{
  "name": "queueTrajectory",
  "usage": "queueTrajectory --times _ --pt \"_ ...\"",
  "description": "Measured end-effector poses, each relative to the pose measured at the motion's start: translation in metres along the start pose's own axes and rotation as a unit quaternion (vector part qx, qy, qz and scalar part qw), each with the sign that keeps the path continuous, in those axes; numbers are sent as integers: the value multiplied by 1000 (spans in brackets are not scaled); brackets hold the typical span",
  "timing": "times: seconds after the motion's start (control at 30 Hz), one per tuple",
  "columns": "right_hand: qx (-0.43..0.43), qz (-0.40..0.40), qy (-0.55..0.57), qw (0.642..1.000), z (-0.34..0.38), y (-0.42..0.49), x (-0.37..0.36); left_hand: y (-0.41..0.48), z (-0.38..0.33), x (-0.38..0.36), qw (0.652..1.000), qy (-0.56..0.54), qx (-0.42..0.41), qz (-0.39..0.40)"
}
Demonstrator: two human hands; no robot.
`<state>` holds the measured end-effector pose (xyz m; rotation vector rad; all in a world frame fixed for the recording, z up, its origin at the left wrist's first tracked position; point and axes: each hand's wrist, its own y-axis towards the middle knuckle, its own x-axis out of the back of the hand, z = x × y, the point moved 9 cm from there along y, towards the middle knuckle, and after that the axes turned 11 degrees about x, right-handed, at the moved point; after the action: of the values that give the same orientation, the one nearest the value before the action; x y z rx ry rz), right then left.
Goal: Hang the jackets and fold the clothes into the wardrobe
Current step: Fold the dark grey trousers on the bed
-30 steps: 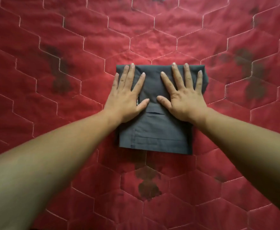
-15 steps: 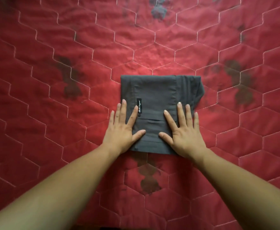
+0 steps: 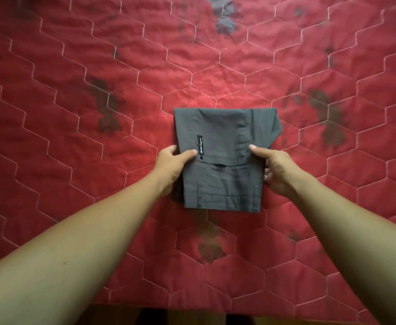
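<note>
1. Lying flat on the red quilt (image 3: 75, 118), mid-frame, folded to a compact grey packet: trousers (image 3: 222, 184). No wardrobe in view.
2. Gripped at both side edges: left hand (image 3: 172, 164) with thumb on top just beside the label (image 3: 199, 144) and fingers tucked out of sight beneath; right hand (image 3: 278, 171) likewise, thumb pressed on the top layer, fingers curled under the edge.
3. Judged as the pick-up step: folding finished, carry to the wardrobe next.
4. Lift both sides together and level; pinch through every layer, not the top one alone, or risk the lower folds sagging open.
5. Slide fingers further under toward the middle before raising, to bear the weight from below.
6. Mind the far right corner (image 3: 275, 127), bulging out of the square; tuck or flatten first for a neat stack.
7. Hold thumbs firm without dragging the top flap, to spare fresh creases.
8. Keep the packet flat during the carry, and set down without letting go of one side early.
</note>
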<state>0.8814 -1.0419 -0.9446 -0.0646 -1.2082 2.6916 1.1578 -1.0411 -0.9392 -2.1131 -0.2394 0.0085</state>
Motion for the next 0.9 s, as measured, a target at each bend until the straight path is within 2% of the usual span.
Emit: queueTrajectory --times 0.07,0.27,0.4,0.57,0.8,0.9 --pt "-14 50 -4 999 4 -14 -14 -7 1 -4 999 -19 21 18" --pt "28 49 55 997 30 -55 -29 -50 -20 14 996 -67 32 40" --pt "98 48 24 994 77 -107 -41 -101 -54 34 997 -58 17 45" --pt "176 37 -62 982 137 -192 -49 -189 -93 73 999 14 -31 1" --pt "271 74 -103 954 232 -324 -70 -320 -165 123 994 28 -104 6" --pt "326 84 -126 933 275 -381 -80 -374 -203 142 983 71 -168 19"
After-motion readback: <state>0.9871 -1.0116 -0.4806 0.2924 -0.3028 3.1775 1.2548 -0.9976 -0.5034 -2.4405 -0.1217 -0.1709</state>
